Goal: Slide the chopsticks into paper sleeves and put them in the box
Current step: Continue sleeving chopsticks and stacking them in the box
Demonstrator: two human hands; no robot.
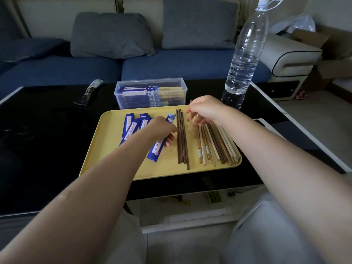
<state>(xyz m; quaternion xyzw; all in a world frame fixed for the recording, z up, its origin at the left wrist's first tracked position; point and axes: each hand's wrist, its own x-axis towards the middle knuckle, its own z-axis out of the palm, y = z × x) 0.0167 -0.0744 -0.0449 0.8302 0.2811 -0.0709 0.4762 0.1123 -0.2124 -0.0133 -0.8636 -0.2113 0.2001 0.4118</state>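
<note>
Sleeve (156, 149) lies under left hand (162, 128), beside dark chopsticks (182, 138).

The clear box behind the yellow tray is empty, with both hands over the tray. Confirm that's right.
Not quite. The head view shows the clear box behind the yellow tray already holding sleeved chopsticks, so it isn't empty. The rest stands: the left hand and right hand are both over the tray.
</note>
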